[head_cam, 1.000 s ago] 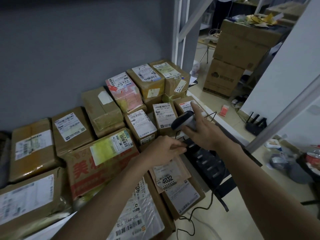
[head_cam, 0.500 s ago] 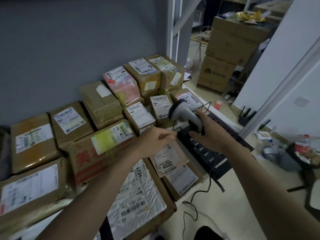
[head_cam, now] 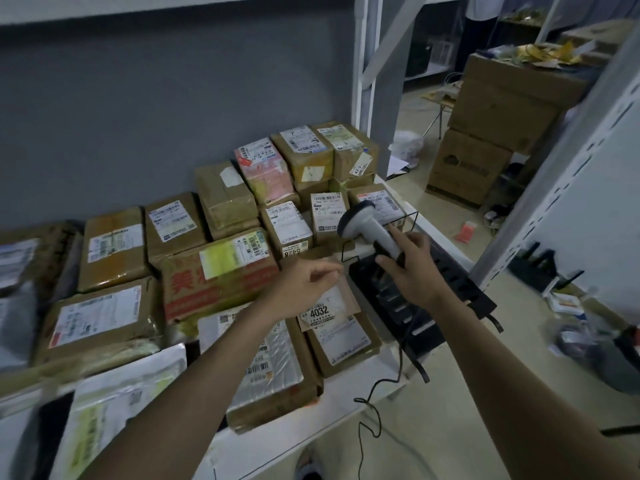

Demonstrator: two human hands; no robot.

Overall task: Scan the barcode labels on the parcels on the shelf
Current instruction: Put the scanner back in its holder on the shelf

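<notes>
While the scanner (head_cam: pixel 370 230) is gripped by the right hand (head_cam: pixel 412 268), forefinger extended, nothing is held by the loosely curled left hand (head_cam: pixel 304 289). A label may be missed if the trailing cable (head_cam: pixel 384 386) snags.

Grey wall (head_cam: pixel 138 109) behind white metal shelving uprights (head_cam: pixel 362 81) | pale floor (head_cam: pixel 433 427) under dim light | stacked brown cartons (head_cam: pixel 498 116) beyond the rack | black router (head_cam: pixel 550 268) beside a white slotted post (head_cam: pixel 568 157)
</notes>
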